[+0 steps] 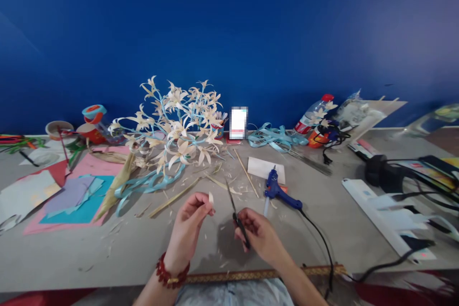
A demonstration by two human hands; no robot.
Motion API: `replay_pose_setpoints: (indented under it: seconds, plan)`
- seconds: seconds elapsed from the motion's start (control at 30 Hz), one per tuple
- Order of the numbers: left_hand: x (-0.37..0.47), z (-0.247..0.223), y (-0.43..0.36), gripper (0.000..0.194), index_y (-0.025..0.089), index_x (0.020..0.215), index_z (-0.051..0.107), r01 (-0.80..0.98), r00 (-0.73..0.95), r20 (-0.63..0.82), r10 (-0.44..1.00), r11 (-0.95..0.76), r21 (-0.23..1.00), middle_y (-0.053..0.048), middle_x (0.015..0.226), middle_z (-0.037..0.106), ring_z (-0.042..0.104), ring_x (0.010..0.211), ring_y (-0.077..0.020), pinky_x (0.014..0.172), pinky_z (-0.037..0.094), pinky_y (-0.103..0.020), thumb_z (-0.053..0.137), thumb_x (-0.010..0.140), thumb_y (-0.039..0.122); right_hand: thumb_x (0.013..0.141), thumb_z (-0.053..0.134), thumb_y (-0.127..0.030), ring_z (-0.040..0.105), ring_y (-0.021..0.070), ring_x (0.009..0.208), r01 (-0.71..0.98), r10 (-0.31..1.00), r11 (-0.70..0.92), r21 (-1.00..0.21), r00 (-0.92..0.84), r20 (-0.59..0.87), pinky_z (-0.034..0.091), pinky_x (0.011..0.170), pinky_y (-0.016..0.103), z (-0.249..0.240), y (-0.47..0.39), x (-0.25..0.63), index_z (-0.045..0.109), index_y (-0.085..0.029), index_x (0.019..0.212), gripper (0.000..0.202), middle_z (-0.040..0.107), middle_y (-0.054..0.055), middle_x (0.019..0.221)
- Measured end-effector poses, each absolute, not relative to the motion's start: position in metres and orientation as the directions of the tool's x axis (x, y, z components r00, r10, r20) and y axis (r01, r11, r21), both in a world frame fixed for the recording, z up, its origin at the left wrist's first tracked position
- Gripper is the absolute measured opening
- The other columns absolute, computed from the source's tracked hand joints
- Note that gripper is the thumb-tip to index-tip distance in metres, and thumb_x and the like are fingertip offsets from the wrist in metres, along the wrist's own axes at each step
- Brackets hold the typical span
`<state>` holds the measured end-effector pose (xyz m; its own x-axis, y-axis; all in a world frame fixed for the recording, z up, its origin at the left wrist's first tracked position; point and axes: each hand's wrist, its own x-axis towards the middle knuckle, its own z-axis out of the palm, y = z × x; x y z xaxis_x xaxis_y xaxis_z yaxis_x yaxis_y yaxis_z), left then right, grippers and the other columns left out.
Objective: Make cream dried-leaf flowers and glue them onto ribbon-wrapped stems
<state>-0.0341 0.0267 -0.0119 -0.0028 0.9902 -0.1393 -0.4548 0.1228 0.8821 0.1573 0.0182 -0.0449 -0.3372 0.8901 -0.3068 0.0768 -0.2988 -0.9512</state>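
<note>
Between the thumb and fingers of my left hand is a small pale petal-like piece, its tip pointing up. My right hand is closed around the dark handles of a pair of scissors, whose blades point up and away from me. The scissors and the pale piece are apart. Behind my left hand stands a spray of cream flowers with light blue stems. A blue glue gun lies to the right of the scissors, beside a white card.
Coloured paper sheets and a dried husk lie left. Light blue ribbon, a bottle and a lit screen are at the back. A white power strip with cables lies right; thin sticks and scraps lie mid-table.
</note>
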Motion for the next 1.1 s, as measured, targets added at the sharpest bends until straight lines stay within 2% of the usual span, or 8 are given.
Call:
replay_pose_setpoints:
  seconds: [0.13, 0.33, 0.43, 0.67, 0.87, 1.1]
  plan:
    - [-0.026, -0.01, 0.027, 0.013, 0.016, 0.077, 0.061, -0.482, -0.025, -0.137, 0.99, 0.108, 0.869, -0.001, 0.073, 0.057, 0.051, 0.07, -0.0131, 0.071, 0.042, -0.025, 0.068, 0.082, 0.025, 0.071, 0.072, -0.043, 0.041, 0.0071, 0.048, 0.04, 0.91, -0.228, -0.973, -0.346, -0.228, 0.034, 0.045, 0.019, -0.037, 0.008, 0.144, 0.049, -0.02, 0.071, 0.033, 0.048, -0.007, 0.058]
    - [-0.02, -0.009, 0.024, 0.011, 0.018, 0.08, 0.06, -0.39, -0.092, -0.042, 0.995, 0.003, 0.921, 0.0, 0.073, 0.059, 0.052, 0.07, -0.012, 0.069, 0.041, -0.023, 0.066, 0.085, 0.025, 0.064, 0.069, -0.07, 0.038, 0.0077, 0.049, 0.004, 0.903, -0.2, -0.98, -0.388, -0.186, 0.031, 0.043, 0.02, -0.033, 0.005, 0.142, 0.05, -0.02, 0.072, 0.055, 0.047, -0.005, 0.06]
    - [-0.02, -0.009, 0.022, 0.009, 0.018, 0.081, 0.06, -0.339, -0.107, 0.017, 0.994, -0.053, 0.939, 0.001, 0.073, 0.058, 0.052, 0.07, -0.0118, 0.069, 0.041, -0.022, 0.065, 0.086, 0.024, 0.063, 0.065, -0.077, 0.039, 0.0082, 0.05, -0.018, 0.9, -0.204, -0.979, -0.397, -0.18, 0.031, 0.043, 0.02, -0.032, 0.004, 0.142, 0.05, -0.02, 0.073, 0.06, 0.049, -0.004, 0.06]
    - [-0.018, -0.006, 0.02, 0.009, 0.019, 0.08, 0.06, -0.26, -0.107, 0.082, 0.991, -0.107, 0.96, 0.001, 0.074, 0.057, 0.052, 0.07, -0.0118, 0.068, 0.04, -0.022, 0.062, 0.088, 0.023, 0.063, 0.068, -0.074, 0.039, 0.0075, 0.048, -0.015, 0.893, -0.224, -0.974, -0.404, -0.199, 0.031, 0.044, 0.02, -0.026, 0.004, 0.143, 0.048, -0.02, 0.071, 0.058, 0.049, -0.005, 0.058]
    - [-0.017, -0.007, 0.019, 0.009, 0.019, 0.081, 0.059, -0.246, -0.098, 0.091, 0.991, -0.112, 0.963, 0.001, 0.074, 0.056, 0.051, 0.07, -0.012, 0.068, 0.04, -0.022, 0.061, 0.089, 0.023, 0.061, 0.069, -0.074, 0.044, 0.0092, 0.049, 0.0, 0.887, -0.245, -0.97, -0.405, -0.224, 0.032, 0.043, 0.02, -0.029, 0.004, 0.145, 0.048, -0.02, 0.071, 0.058, 0.052, -0.004, 0.06]
    - [-0.018, -0.007, 0.019, 0.01, 0.018, 0.08, 0.059, -0.254, -0.084, 0.087, 0.993, -0.106, 0.961, 0.001, 0.073, 0.056, 0.051, 0.069, -0.0124, 0.067, 0.04, -0.023, 0.062, 0.089, 0.023, 0.062, 0.072, -0.068, 0.044, 0.0084, 0.048, -0.003, 0.88, -0.269, -0.963, -0.406, -0.245, 0.033, 0.045, 0.021, -0.029, 0.004, 0.144, 0.048, -0.02, 0.069, 0.054, 0.051, -0.005, 0.057]
